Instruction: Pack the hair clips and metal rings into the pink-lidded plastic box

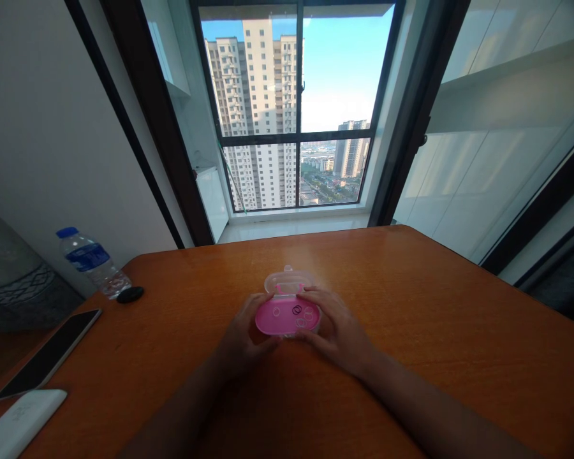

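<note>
Between my hands is a small oval pink plastic box (268,326) with a clear lid (288,279), which is swung up and back on the far side. Inside lie several small rings, some clear or pale and some black (297,310); they look like little elastic bands. My left hand (249,325) grips the box's left end, thumb at the near edge and fingers at the far one. On the right end my right hand (335,325) has the same kind of grip. The box's underside is hidden.
The brown wooden table (435,331) extends around the box. On its left side are a water bottle (93,260), a round black object (130,294), a dark-screened phone (50,352) and a white, rounded device (23,422). A window (296,134) stands beyond the far edge.
</note>
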Action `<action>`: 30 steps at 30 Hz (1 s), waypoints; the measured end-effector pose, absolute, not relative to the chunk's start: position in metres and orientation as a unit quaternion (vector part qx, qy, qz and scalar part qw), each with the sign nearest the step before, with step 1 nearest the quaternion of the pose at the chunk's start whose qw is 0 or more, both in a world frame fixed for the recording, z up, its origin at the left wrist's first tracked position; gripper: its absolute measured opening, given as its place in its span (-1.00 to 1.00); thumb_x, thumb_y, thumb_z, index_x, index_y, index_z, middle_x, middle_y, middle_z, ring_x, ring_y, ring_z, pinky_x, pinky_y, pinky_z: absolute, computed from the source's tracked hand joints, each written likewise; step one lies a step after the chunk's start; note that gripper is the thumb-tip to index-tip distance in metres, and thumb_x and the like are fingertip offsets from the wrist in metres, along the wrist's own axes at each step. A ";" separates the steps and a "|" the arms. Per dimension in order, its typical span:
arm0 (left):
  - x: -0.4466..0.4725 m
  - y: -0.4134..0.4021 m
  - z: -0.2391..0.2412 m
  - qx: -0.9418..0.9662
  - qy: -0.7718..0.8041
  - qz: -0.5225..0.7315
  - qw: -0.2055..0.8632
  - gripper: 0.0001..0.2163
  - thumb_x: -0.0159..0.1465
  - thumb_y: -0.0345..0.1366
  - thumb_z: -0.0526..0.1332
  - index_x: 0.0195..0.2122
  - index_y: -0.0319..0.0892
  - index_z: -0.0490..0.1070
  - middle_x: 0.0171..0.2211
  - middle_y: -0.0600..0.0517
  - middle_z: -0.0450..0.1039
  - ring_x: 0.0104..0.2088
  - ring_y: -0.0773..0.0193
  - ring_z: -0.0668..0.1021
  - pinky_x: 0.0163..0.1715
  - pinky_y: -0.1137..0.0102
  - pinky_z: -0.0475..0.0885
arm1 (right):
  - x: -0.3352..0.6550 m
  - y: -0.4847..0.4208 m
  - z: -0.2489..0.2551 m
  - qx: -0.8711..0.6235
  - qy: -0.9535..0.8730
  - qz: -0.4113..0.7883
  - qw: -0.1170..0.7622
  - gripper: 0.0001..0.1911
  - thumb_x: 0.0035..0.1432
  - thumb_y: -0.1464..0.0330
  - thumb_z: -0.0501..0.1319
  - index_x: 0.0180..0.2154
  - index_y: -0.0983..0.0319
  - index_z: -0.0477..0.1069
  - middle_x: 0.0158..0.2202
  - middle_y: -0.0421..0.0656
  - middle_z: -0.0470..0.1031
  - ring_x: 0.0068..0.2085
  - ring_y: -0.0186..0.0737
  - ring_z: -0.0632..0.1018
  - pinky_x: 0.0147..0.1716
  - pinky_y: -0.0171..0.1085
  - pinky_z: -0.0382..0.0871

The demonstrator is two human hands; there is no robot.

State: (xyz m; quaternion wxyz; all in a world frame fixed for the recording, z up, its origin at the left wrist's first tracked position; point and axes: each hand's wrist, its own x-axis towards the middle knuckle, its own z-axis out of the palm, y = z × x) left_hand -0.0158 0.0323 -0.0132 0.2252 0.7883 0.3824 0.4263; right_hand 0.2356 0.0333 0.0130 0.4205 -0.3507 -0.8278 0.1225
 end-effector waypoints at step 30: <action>-0.027 0.033 -0.012 0.688 0.352 0.500 0.391 -0.57 0.15 -0.13 0.34 -0.02 -0.17 0.30 -0.12 -0.07 0.38 -0.13 0.09 0.47 -0.13 0.31 0.37 | 0.233 0.021 0.030 -0.334 -0.821 0.080 0.456 -0.47 0.13 0.48 0.16 0.16 0.17 0.28 0.17 -0.01 0.35 0.19 0.03 0.36 0.19 0.05 0.25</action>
